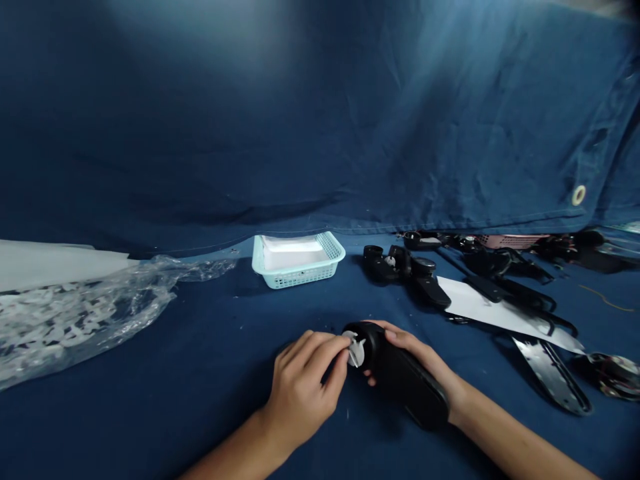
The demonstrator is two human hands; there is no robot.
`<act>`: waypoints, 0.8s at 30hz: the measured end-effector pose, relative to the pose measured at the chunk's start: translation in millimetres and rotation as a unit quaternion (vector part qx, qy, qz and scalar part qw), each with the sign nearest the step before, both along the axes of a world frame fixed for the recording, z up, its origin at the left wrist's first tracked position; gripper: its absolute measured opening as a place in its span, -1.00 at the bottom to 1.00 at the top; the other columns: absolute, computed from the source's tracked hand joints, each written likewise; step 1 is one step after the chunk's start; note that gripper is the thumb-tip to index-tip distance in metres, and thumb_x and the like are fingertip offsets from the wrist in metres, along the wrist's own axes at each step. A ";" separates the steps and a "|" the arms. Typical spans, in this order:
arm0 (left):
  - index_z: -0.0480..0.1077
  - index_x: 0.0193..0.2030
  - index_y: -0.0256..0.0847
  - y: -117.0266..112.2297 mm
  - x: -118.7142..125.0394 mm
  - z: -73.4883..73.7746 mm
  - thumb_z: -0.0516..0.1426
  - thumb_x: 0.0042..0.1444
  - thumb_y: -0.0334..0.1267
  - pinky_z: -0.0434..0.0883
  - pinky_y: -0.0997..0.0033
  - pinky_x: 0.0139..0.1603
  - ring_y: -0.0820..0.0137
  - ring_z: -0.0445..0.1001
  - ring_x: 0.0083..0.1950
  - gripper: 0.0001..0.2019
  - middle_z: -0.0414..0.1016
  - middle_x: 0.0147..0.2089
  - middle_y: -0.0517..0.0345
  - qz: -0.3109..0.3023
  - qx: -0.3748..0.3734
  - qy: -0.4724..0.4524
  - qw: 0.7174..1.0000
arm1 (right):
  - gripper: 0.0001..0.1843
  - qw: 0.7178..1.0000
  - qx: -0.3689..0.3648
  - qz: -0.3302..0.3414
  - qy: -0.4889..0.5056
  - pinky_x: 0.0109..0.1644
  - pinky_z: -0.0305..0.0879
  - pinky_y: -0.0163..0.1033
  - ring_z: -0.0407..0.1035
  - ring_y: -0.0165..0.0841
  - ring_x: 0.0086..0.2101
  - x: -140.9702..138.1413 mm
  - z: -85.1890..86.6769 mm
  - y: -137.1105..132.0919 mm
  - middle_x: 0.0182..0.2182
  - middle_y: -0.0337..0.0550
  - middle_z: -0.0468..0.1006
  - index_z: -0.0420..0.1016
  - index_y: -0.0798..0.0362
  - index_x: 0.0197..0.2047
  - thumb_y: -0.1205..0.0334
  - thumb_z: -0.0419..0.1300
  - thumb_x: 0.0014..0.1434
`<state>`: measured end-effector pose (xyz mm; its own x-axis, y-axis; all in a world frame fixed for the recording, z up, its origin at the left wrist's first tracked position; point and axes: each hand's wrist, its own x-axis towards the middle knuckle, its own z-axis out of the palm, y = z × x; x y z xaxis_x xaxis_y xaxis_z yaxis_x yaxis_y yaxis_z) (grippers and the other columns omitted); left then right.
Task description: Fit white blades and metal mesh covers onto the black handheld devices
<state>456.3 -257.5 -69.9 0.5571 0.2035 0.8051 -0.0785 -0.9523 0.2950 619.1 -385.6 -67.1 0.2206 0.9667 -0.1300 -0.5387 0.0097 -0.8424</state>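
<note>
My right hand [419, 357] is wrapped around a black handheld fan body [407, 380], which has a round open head and a long, flat handle tilted down to the right. At the mouth of that head sits a small white bladed fan wheel [356, 352]. My left hand [306, 383] pinches the wheel's edge between thumb and fingertips. Whether the wheel is seated inside the head or only held against it, I cannot tell. Several similar black fan bodies [385, 267] lie further back on the right.
A light blue basket [300, 275] with white lining stands behind my hands. On the left lies a clear plastic bag [90, 320] of white parts. To the right are a white sheet [480, 307], a long shell [553, 377], dark cables [617, 375] and a pink basket [510, 241]. Blue cloth [300, 133] hangs behind.
</note>
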 end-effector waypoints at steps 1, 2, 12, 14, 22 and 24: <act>0.41 -0.08 -0.20 0.4 0.1 -0.8 0.15 0.15 -0.51 0.45 0.30 -0.19 0.37 0.47 -0.24 -0.77 0.53 -0.23 0.12 0.001 0.005 -0.001 1.000 | -0.64 1.000 0.000 -0.001 0.000 -0.18 0.43 -0.11 0.52 -0.21 -0.30 0.2 -0.3 0.1 -0.18 0.00 0.57 0.41 0.08 0.07 0.13 0.13 0.25; 0.42 -0.08 -0.20 0.7 0.2 -1.5 0.15 0.15 -0.51 0.45 0.30 -0.19 0.38 0.48 -0.24 -0.77 0.53 -0.24 0.13 0.001 0.010 -0.003 1.000 | -0.65 1.000 -0.002 -0.003 -0.001 -0.19 0.43 -0.12 0.52 -0.21 -0.30 0.3 -0.3 0.3 -0.18 0.00 0.57 0.40 0.08 0.08 0.14 0.12 0.26; 0.43 -0.13 -0.20 2.7 0.8 -6.0 0.10 0.20 -0.53 0.43 0.33 -0.22 0.41 0.45 -0.27 -0.81 0.50 -0.26 0.15 -0.001 0.020 0.012 1.000 | -0.62 0.998 0.009 0.010 -0.058 -0.22 0.42 -0.09 0.52 -0.18 -0.32 1.2 -10.9 1.9 -0.31 -0.03 0.57 0.35 0.09 0.09 0.10 0.10 0.27; 0.43 -0.12 -0.19 2.3 0.9 -7.3 0.09 0.20 -0.55 0.43 0.35 -0.23 0.42 0.44 -0.27 -0.78 0.49 -0.25 0.15 -0.001 0.016 0.013 1.000 | -0.62 0.998 0.009 0.005 -0.062 -0.23 0.42 -0.09 0.51 -0.19 -0.33 0.5 -11.8 1.5 -0.28 -0.03 0.57 0.35 0.08 0.09 0.09 0.11 0.26; 0.40 -0.09 -0.19 0.0 5.7 -6.1 0.10 0.22 -0.48 0.42 0.34 -0.21 0.40 0.46 -0.26 -0.82 0.51 -0.26 0.15 -0.001 -0.028 0.011 1.000 | -0.69 0.995 -0.003 -0.051 -0.086 -0.20 0.41 -0.09 0.50 -0.20 -0.29 -11.8 3.9 -3.0 -0.22 -0.07 0.56 0.36 0.05 0.05 0.14 0.11 0.27; 0.40 -0.10 -0.20 -0.2 5.1 -4.4 0.10 0.23 -0.43 0.42 0.32 -0.21 0.39 0.45 -0.27 -0.86 0.50 -0.28 0.15 0.001 -0.045 0.015 0.999 | -0.66 0.995 -0.008 -0.057 -0.087 -0.19 0.41 -0.08 0.49 -0.20 -0.29 -12.1 4.1 -3.2 -0.23 -0.09 0.57 0.36 0.04 0.06 0.12 0.12 0.26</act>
<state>461.4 -257.6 -74.3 0.5801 0.2750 0.7667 -0.0660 -0.9223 0.3807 607.0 -388.8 -63.0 0.3495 0.9321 -0.0948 -0.3804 0.0487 -0.9235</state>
